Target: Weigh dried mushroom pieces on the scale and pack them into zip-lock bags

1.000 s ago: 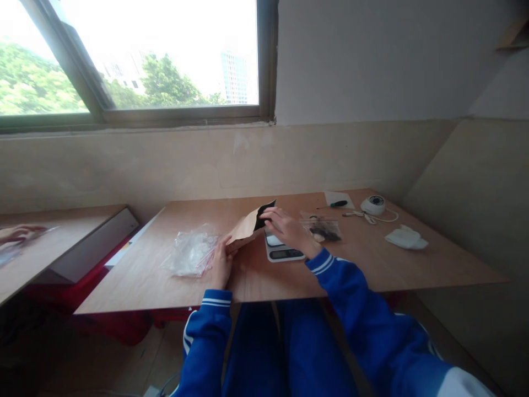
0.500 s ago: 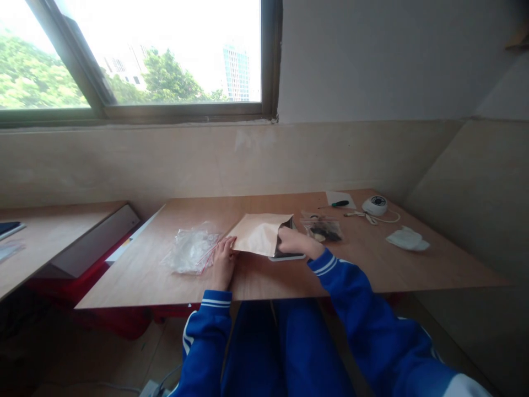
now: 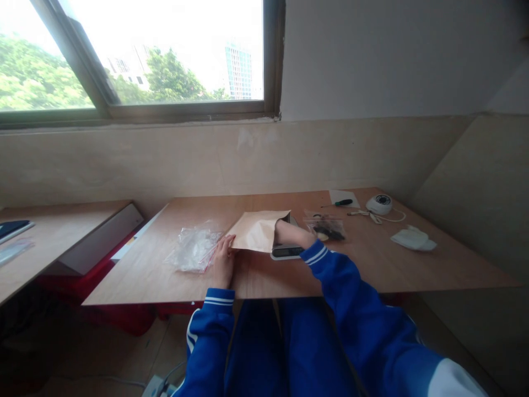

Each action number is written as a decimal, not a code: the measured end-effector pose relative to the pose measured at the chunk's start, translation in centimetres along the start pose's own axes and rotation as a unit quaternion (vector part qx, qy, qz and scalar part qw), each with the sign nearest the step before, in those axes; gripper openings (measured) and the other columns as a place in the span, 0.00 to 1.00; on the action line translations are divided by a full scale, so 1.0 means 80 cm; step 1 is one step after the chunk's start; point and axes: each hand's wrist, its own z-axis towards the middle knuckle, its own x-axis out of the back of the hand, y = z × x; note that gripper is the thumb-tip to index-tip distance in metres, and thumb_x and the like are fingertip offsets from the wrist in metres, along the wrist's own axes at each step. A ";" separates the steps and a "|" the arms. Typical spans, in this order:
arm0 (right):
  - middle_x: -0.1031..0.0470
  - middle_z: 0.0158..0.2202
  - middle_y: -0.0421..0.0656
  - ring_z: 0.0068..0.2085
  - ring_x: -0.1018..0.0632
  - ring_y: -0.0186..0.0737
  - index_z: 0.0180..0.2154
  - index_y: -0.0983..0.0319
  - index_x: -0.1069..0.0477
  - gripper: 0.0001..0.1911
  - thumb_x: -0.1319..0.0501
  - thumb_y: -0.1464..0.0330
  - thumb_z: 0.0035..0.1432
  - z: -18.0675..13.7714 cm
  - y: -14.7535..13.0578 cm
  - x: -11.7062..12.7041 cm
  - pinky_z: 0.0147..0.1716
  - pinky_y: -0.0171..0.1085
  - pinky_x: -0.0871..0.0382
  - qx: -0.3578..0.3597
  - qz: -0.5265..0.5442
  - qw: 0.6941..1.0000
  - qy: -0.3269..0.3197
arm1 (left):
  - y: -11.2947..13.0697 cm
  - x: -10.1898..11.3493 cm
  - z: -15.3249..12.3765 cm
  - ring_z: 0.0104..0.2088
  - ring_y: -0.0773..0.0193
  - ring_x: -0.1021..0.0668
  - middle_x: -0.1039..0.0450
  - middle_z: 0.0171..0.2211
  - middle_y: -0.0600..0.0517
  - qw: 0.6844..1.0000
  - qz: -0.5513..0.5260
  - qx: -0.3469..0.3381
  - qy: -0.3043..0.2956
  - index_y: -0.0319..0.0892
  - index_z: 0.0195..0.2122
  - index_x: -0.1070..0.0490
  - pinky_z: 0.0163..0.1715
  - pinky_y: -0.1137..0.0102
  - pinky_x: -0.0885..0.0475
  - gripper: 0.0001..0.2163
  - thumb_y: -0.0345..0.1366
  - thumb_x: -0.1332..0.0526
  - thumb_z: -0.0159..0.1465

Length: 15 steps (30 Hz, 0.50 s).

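Note:
A brown paper pouch point(image 3: 256, 230) lies flat on the wooden table point(image 3: 372, 264), partly over a small digital scale point(image 3: 286, 251). My left hand point(image 3: 223, 259) rests on the table with its fingertips pinching the pouch's left corner. My right hand point(image 3: 289, 234) reaches into the pouch's open right end; its fingers are hidden inside, only the back of the hand and the wrist show. Both arms wear blue sleeves with white stripes.
A pile of clear zip bags with red strips point(image 3: 192, 249) lies left of my left hand. A clear bag of dark bits point(image 3: 324, 227), a green-handled screwdriver point(image 3: 339, 202), a white round device point(image 3: 379, 204) and a white cloth point(image 3: 412, 239) lie to the right. Another table point(image 3: 49, 242) stands at the left.
The pouch, held up and tilted a second ago, now lies flat over the scale. My right hand has slid further into its opening. My left hand stays at the left corner.

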 end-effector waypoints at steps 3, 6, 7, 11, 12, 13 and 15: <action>0.22 0.41 0.48 0.41 0.23 0.47 0.40 0.65 0.25 0.13 0.33 0.72 0.50 -0.009 -0.005 0.015 0.42 0.41 0.30 -0.026 -0.036 0.999 -0.012 | 0.000 0.001 0.001 0.54 0.56 0.29 0.30 0.51 0.47 1.000 -0.008 0.002 0.006 0.45 0.51 0.34 0.54 0.58 0.32 0.22 0.21 0.46 0.56; 0.21 0.38 0.48 0.39 0.22 0.46 0.36 0.66 0.25 0.10 0.33 0.73 0.48 -0.016 -0.013 0.026 0.38 0.37 0.31 -0.059 -0.080 0.995 -0.007 | 0.000 0.001 0.001 0.54 0.56 0.29 0.30 0.51 0.46 1.000 -0.013 0.000 0.009 0.45 0.51 0.34 0.54 0.57 0.33 0.22 0.23 0.45 0.56; 0.21 0.37 0.48 0.38 0.22 0.46 0.35 0.66 0.26 0.10 0.32 0.72 0.48 -0.018 -0.015 0.028 0.37 0.37 0.31 -0.065 -0.084 0.994 -0.009 | 0.000 0.001 0.001 0.54 0.56 0.29 0.30 0.51 0.46 1.000 -0.014 -0.001 0.009 0.45 0.52 0.34 0.54 0.57 0.33 0.22 0.23 0.45 0.56; 0.21 0.35 0.46 0.35 0.22 0.43 0.33 0.66 0.26 0.10 0.33 0.67 0.49 -0.026 -0.025 0.032 0.33 0.35 0.32 -0.061 -0.058 0.996 -0.015 | -0.001 0.001 0.001 0.54 0.56 0.29 0.30 0.51 0.47 1.000 -0.018 -0.010 0.005 0.45 0.51 0.33 0.55 0.58 0.34 0.21 0.24 0.44 0.56; 0.21 0.35 0.45 0.35 0.22 0.42 0.33 0.66 0.26 0.10 0.33 0.66 0.50 -0.027 -0.026 0.032 0.33 0.35 0.32 -0.059 -0.050 0.997 -0.013 | -0.001 0.001 0.001 0.55 0.56 0.29 0.29 0.51 0.47 1.000 -0.019 -0.012 0.004 0.45 0.51 0.33 0.55 0.58 0.34 0.21 0.24 0.44 0.56; 0.21 0.35 0.45 0.35 0.22 0.42 0.33 0.66 0.27 0.10 0.33 0.66 0.50 -0.028 -0.027 0.032 0.33 0.34 0.32 -0.059 -0.041 0.997 -0.010 | -0.002 0.001 0.001 0.55 0.56 0.29 0.29 0.51 0.48 1.000 -0.020 -0.013 0.003 0.45 0.51 0.33 0.55 0.58 0.34 0.21 0.24 0.45 0.56; 0.22 0.34 0.44 0.35 0.23 0.41 0.33 0.66 0.27 0.10 0.33 0.66 0.50 -0.030 -0.029 0.032 0.33 0.34 0.32 -0.060 -0.025 0.998 -0.006 | -0.002 0.001 0.002 0.55 0.57 0.29 0.30 0.52 0.48 1.000 -0.022 -0.014 0.002 0.45 0.52 0.34 0.55 0.58 0.34 0.22 0.23 0.45 0.56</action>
